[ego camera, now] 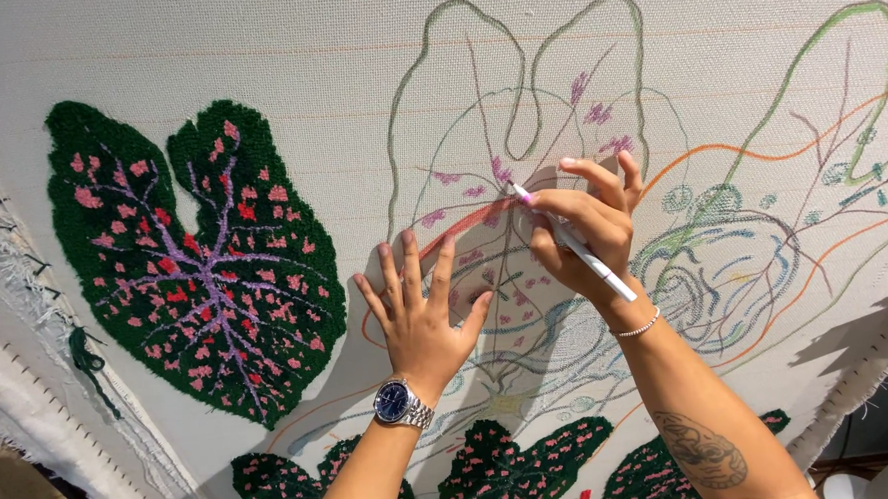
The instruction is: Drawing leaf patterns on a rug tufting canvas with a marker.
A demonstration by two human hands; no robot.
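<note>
The left hand (419,309), fingers spread wide, lies flat on the stretched cloth (260,49), seemingly to steady it, while the right hand (586,225) pinches a marker (574,247), tip touching the sketched leaf (518,109) beside the tufted leaf (193,258).

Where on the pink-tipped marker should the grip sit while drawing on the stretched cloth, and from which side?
On the marker, near its tip, coming from the right, as the right hand does; the long white barrel slants back over that hand, tip at the cloth.
</note>
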